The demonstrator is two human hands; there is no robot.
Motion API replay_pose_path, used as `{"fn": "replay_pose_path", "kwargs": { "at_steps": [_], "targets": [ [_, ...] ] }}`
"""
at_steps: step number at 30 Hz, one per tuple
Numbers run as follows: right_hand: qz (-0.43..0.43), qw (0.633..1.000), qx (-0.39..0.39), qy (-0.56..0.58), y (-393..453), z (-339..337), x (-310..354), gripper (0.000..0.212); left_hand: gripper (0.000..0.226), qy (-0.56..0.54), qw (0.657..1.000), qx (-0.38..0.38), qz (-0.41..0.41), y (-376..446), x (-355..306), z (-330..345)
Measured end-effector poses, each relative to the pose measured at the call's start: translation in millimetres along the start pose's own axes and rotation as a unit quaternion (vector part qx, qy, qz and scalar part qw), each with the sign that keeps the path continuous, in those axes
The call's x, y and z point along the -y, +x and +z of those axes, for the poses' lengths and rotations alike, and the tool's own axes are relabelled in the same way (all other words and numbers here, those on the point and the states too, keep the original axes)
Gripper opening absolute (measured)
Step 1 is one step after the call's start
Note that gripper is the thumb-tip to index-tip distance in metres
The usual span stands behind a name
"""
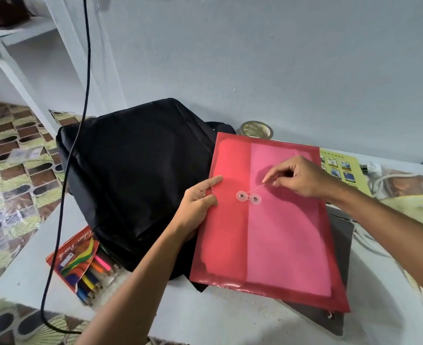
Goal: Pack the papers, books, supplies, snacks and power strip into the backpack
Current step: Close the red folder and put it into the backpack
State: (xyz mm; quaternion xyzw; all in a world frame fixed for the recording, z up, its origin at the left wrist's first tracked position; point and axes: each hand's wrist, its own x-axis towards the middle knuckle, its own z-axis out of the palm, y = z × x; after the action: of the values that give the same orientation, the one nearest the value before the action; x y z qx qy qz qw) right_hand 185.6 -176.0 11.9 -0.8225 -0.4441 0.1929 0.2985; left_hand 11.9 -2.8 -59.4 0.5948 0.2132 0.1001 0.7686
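Lower centre, the left hand [200, 200] grips the translucent red plastic string-tie envelope [275, 220]; the right hand [297, 176] pinches its thin string [255, 188] beside the black fabric backpack [135, 170].

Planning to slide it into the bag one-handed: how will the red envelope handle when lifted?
The envelope looks like thin glossy plastic, so probably floppy and slippery. It seems light, holding few sheets. The left hand steadying its edge suggests it slides easily.

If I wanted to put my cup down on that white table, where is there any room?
The barest patch of the table is the near edge, between the coloured pencil box and the dark folder under the red envelope. It is crowded elsewhere: the backpack fills the left, white cables the right.
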Motion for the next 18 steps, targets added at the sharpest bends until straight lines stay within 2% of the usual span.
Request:
{"fn": "replay_pose_path", "kwargs": {
  "at_steps": [2, 3, 5, 7, 10, 14, 16, 18],
  "targets": [
    [-0.048, 0.997, -0.047, -0.042, -3, 6, -5, 0.038, 0.056, 0.011, 1.000, -0.001, 0.003, 1, 0, 0],
    [-0.090, 0.988, -0.068, -0.105, -4, 10, -6, 0.033, 0.056, 0.014, 1.000, 0.000, 0.004, 1, 0, -1],
    [-0.181, 0.946, -0.091, -0.255, -8, 17, -11, 0.030, 0.056, 0.015, 1.000, -0.002, 0.005, 2, 1, -1],
    [-0.214, 0.915, -0.077, -0.332, -11, 22, -19, 0.029, 0.056, 0.013, 1.000, -0.002, 0.004, 2, 1, -1],
    [-0.180, 0.918, -0.018, -0.354, -14, 25, -7, 0.031, 0.054, 0.012, 1.000, -0.003, 0.000, 2, 1, 1],
    [-0.062, 0.926, 0.111, -0.355, -15, 24, 21, 0.038, 0.055, 0.019, 1.000, -0.016, -0.004, 3, 2, 1],
    [-0.039, 0.929, 0.129, -0.344, -13, 28, 29, 0.039, 0.055, 0.026, 0.999, -0.018, -0.005, 3, 3, 0],
    [0.011, 0.947, 0.143, -0.286, -10, 30, 31, 0.034, 0.055, 0.032, 0.999, -0.018, -0.005, 3, 4, -1]
  ]
}}
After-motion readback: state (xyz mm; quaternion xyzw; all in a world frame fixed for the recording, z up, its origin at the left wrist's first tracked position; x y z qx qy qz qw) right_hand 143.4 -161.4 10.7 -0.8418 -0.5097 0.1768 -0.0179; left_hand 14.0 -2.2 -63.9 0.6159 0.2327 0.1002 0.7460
